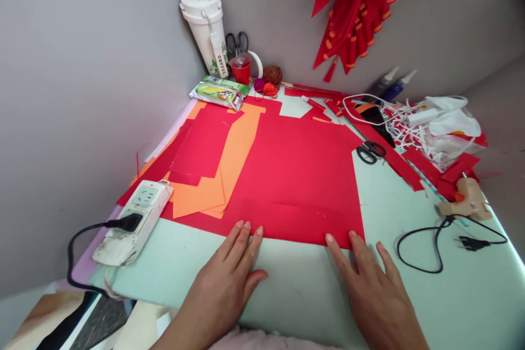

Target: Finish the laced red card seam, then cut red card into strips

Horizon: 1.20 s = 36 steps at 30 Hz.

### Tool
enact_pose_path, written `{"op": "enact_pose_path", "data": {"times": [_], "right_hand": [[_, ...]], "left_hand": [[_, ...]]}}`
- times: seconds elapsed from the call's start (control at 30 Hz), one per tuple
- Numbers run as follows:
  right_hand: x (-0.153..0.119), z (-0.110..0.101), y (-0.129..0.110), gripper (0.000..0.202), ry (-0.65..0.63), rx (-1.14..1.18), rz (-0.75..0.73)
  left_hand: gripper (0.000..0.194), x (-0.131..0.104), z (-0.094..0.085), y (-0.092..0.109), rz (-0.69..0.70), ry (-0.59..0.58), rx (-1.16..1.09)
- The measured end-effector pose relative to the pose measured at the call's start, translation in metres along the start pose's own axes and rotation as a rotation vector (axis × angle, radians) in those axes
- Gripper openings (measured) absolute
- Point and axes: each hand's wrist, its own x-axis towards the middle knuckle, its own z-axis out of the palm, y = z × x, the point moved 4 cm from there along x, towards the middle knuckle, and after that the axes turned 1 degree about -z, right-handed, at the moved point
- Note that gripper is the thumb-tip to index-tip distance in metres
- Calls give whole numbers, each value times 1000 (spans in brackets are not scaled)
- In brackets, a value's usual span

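Note:
A large red sheet of paper (303, 175) lies flat on the pale green table (295, 279). My left hand (229, 273) rests at its near edge, fingertips touching the paper and thumb held apart. At the near right corner, my right hand (369, 279) has its fingers spread, with fingertips on the edge of the sheet. Neither hand holds anything. Orange paper (241, 158) lies to the left, with smaller red paper pieces (205, 142) on top of it. Black-handled scissors (370, 151) lie just beyond the sheet's right edge.
A power strip (133, 221) with a black plug sits at left. A coffee cup (205, 33), a snack packet (219, 93) and yarn balls (270, 79) stand at the back. At right are a glue gun (467, 199), its cord, and paper scraps. Red paper decorations (356, 22) hang above.

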Motion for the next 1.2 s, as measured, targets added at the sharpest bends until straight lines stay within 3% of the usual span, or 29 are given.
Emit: {"op": "enact_pose_path", "data": {"times": [0.17,0.4,0.6,0.87,1.03,1.2], "right_hand": [[-2,2,0,77,-43,-23,-33],[-4,2,3,81,-104,-18,-72],[-8,7,6,76,-27,-47,-118],[-5,3,2,74,-105,33,10],[0,-2,2,63,-68,41,-20],[3,-5,-1,58,0,67,-21]], "left_hand": [[60,-3,6,2,8,-48,27],[61,1,2,5,-7,-10,46],[61,3,2,5,-13,10,48],[56,9,-7,4,-33,22,69],[52,14,-8,9,-71,57,54],[52,9,5,18,-49,25,70]]}}
